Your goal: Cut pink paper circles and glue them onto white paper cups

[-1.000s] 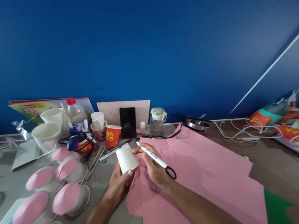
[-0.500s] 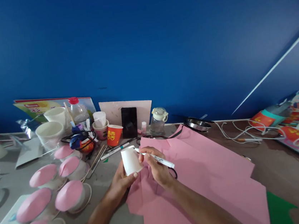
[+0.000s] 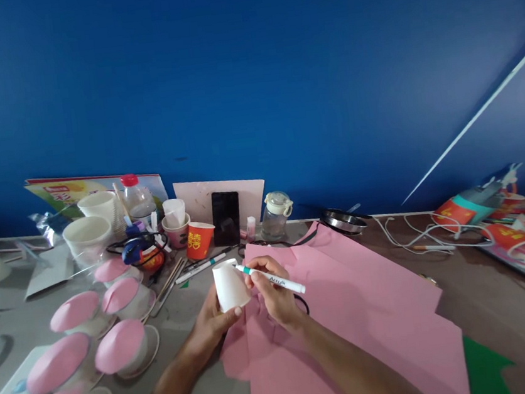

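Observation:
My left hand grips a small white paper cup, held upside down and tilted above the left edge of a large pink paper sheet. My right hand pinches a white marker with a teal band; its tip touches the cup's side near the upturned bottom. A black loop shows just behind my right wrist.
Several white bowls topped with pink paper lie at the left. An orange cup, a black phone, a bottle, a glass jar and loose pens crowd the back. White cables and printed packages lie to the right.
My right hand swung the marker from steep to nearly level and brought its tip against the cup. The cup shifted slightly right and up in my left hand.

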`<control>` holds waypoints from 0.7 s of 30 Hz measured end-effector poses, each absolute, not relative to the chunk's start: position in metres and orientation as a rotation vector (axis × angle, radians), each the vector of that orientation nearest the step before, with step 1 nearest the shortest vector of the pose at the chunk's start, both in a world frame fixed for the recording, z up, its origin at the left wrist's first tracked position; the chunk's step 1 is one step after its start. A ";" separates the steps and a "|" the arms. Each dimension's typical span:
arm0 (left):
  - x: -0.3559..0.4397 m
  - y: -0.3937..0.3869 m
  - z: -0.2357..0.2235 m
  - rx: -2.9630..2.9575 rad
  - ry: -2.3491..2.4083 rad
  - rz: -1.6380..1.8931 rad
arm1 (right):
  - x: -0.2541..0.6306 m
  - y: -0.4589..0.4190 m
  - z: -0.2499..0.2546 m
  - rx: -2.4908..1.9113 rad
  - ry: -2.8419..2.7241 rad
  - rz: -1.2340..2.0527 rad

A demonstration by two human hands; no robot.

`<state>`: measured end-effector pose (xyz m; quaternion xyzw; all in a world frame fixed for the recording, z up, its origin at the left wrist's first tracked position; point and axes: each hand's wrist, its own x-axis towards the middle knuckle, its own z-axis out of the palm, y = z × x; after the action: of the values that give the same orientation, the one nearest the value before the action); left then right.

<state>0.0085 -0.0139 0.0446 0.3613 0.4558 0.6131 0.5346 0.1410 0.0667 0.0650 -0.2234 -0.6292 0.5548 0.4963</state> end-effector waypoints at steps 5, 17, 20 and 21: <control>0.009 -0.015 0.043 0.872 1.099 1.435 | 0.142 0.068 0.067 -0.542 -1.561 1.329; 0.009 -0.014 0.045 0.844 1.095 1.441 | 0.142 0.069 0.066 -0.543 -1.585 1.314; 0.009 -0.015 0.045 0.838 1.076 1.437 | 0.142 0.069 0.068 -0.552 -1.584 1.297; 0.009 -0.015 0.046 0.833 1.065 1.437 | 0.142 0.070 0.069 -0.556 -1.582 1.294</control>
<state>0.0093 -0.0146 0.0456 0.3521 0.4502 0.6075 0.5517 0.1423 0.0696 0.0686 -0.2288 -0.6513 0.5328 0.4895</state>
